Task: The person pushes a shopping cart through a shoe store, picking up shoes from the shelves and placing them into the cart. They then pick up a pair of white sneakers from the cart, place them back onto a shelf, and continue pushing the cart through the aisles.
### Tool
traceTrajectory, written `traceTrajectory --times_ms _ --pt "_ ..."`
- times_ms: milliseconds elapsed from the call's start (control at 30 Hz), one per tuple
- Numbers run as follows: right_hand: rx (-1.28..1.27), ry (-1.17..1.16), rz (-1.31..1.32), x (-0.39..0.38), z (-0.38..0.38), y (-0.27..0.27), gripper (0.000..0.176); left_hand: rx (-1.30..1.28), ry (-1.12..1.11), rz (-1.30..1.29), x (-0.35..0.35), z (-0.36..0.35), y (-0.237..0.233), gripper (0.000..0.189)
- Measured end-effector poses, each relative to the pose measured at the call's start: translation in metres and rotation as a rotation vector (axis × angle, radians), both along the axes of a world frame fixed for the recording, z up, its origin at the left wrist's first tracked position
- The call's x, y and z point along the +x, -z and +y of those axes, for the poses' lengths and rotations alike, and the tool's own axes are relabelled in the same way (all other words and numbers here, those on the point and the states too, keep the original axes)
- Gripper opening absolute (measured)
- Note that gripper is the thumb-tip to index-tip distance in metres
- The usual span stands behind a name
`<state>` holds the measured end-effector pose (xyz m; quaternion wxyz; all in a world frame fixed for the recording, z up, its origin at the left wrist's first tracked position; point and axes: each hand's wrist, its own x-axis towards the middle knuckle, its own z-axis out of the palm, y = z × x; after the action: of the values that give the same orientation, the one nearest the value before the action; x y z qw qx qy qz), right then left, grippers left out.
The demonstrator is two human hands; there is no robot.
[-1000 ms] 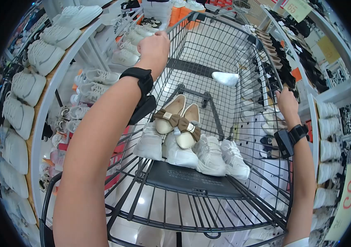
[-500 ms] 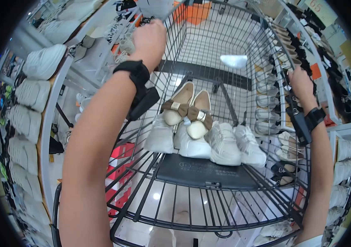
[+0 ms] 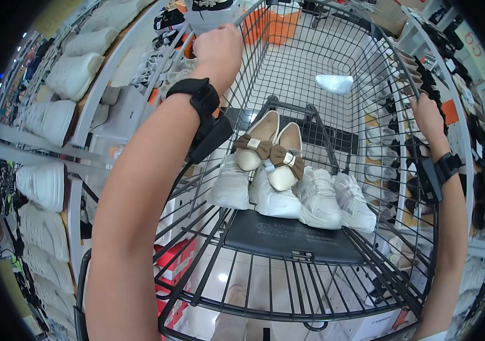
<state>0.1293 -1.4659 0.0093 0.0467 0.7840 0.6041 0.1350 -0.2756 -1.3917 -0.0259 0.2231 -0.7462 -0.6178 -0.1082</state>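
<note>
A black wire shopping cart (image 3: 305,312) fills the middle of the view. My left hand (image 3: 221,52) is closed at the cart's left rim, its fingertips partly hidden. On the right rim, the fingers of my right hand (image 3: 429,118) are wrapped around the wire edge. Near me, above the black plastic flap (image 3: 276,236), sit chunky white sneakers (image 3: 317,199) side by side. A pair of cream flat shoes (image 3: 283,181) with brown bows lies on top of the left sneakers. Deeper in the basket is a small white, shiny object (image 3: 334,84) I cannot make out.
Shelves of white shoes (image 3: 40,184) run close along the left side. More shoe racks (image 3: 453,68) line the right side. Orange boxes (image 3: 282,25) stand beyond the cart, and red boxes (image 3: 177,258) lie low at the left.
The cart has advanced along the aisle, and the shelves on both sides have shifted relative to it. Both hands keep their hold; the shoes in the cart stay in place.
</note>
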Motion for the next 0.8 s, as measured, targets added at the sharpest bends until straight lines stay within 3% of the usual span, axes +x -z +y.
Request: traceTrajectory --times_ms 567,800 --pt "-0.022 0.018 -0.065 -0.002 -0.001 0.002 0.033 -0.021 -0.042 0.063 0.0 0.002 0.004 0.019" --pt "-0.032 0.027 -0.044 0.004 0.002 0.003 0.034 0.012 0.036 0.037 -0.001 0.0 0.002 0.023"
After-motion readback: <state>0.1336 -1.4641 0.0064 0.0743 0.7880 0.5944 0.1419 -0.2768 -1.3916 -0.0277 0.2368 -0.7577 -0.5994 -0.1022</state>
